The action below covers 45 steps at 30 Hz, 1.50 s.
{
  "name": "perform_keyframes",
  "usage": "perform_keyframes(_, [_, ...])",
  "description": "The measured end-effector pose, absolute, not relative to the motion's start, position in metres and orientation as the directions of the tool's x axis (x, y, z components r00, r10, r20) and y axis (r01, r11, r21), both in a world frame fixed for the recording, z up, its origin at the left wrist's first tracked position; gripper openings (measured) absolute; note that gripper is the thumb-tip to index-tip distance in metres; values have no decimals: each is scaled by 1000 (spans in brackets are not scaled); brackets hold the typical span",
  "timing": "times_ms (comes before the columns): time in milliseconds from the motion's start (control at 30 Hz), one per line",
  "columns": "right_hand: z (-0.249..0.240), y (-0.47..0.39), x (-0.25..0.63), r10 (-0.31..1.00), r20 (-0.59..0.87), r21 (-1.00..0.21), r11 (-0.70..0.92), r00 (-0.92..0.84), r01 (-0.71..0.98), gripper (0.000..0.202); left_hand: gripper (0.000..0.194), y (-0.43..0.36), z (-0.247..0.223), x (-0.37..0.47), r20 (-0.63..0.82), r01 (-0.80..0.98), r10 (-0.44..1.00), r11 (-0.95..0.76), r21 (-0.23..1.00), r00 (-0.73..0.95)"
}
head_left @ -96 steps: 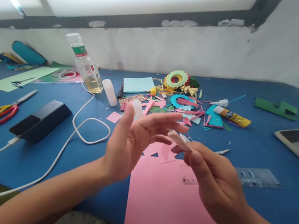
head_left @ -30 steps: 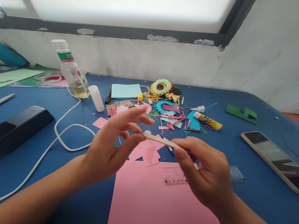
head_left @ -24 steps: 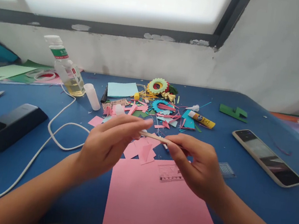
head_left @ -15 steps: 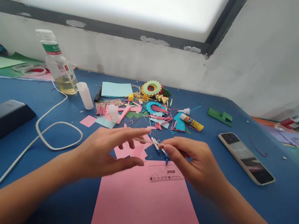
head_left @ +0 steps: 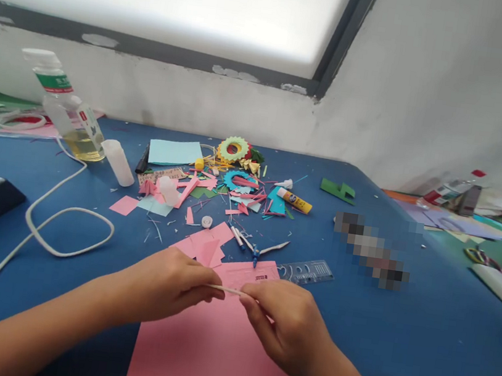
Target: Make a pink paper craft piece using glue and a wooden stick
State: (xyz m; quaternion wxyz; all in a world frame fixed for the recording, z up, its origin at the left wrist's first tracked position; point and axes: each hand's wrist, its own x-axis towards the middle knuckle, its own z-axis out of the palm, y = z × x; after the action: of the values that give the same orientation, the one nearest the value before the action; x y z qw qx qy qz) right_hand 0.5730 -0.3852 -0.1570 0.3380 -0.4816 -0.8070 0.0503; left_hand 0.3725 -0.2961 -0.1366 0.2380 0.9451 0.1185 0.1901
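Observation:
My left hand (head_left: 188,285) and my right hand (head_left: 282,314) pinch the two ends of a thin, pale strip (head_left: 231,290), held nearly level between them. It looks like paper, but its material is hard to tell. Below both hands lies a large pink sheet of paper (head_left: 208,359). Just beyond them, a drawing compass (head_left: 256,254) rests with its legs spread. A clear plastic ruler (head_left: 309,272) is partly on the pink sheet. Smaller pink paper pieces (head_left: 206,243) lie behind my left hand, close to a small white roll (head_left: 207,222).
Paper scraps and a yellow glue stick (head_left: 296,200) cover the middle back. To the left stand a bottle (head_left: 72,116) and a white tube (head_left: 117,163), with a looping white cable (head_left: 44,246). A blurred-out object (head_left: 370,249) and green paper (head_left: 337,191) lie right.
My left hand, open before, has closed on the strip's free end. Both hands are lower and nearer me. The view has shifted right.

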Motion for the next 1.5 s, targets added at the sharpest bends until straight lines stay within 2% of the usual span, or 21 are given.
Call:
perform_keyframes(100, [-157,-389,574,812,492,-408,534,-314,740,25,13,-300,-135,373,298,131,341,-824,551,892])
perform_keyframes(167, [-157,-391,575,809,492,-401,539,-323,740,26,40,-301,-134,373,309,141,379,-801,582,872])
perform_keyframes(200, [-157,-392,575,807,491,-396,543,-328,741,27,47,-302,-133,373,326,132,380,-801,583,866])
perform_keyframes(233, [-157,-393,575,808,483,-395,544,-337,740,27,43,-302,-133,373,363,105,362,-817,567,859])
perform_keyframes(300, [-156,-397,573,821,449,-415,542,-353,731,30,18,-303,-134,374,452,22,286,-863,504,845])
perform_keyframes(333, [-156,-398,571,831,430,-443,534,-353,720,30,12,-303,-135,375,493,-17,248,-881,473,834])
perform_keyframes(433, [-152,-401,566,871,371,-591,490,-323,641,25,16,-304,-139,375,562,-71,199,-904,421,803])
perform_keyframes(500, [-148,-397,569,874,344,-648,486,-344,587,30,24,-304,-141,375,590,-38,258,-896,442,765])
perform_keyframes(533, [-145,-392,574,868,333,-641,495,-370,587,33,35,-304,-142,374,601,-8,318,-880,474,733])
perform_keyframes(600, [-140,-377,593,854,326,-522,520,-406,675,39,52,-302,-144,373,588,84,468,-823,561,659])
perform_keyframes(667, [-138,-354,621,871,326,-290,463,-369,837,43,51,-300,-145,373,547,178,562,-780,599,621])
perform_keyframes(733, [-143,-331,650,873,314,-207,446,-373,871,44,42,-298,-148,374,518,238,561,-792,562,645])
perform_keyframes(833, [-160,-306,680,865,254,-134,474,-432,870,42,33,-300,-153,380,451,208,436,-857,471,778])
perform_keyframes(933, [-177,-299,691,860,210,-93,491,-465,866,41,24,-305,-158,386,335,147,325,-875,462,884])
perform_keyframes(1033, [-183,-301,693,867,187,-67,480,-462,875,39,14,-311,-161,390,287,123,285,-872,474,914])
perform_keyframes(1333, [-186,-301,695,888,166,-56,443,-430,895,38,13,-314,-158,391,261,184,342,-855,484,903])
perform_keyframes(1500, [-187,-302,695,891,180,-71,434,-417,898,36,16,-311,-157,390,221,177,305,-870,460,926])
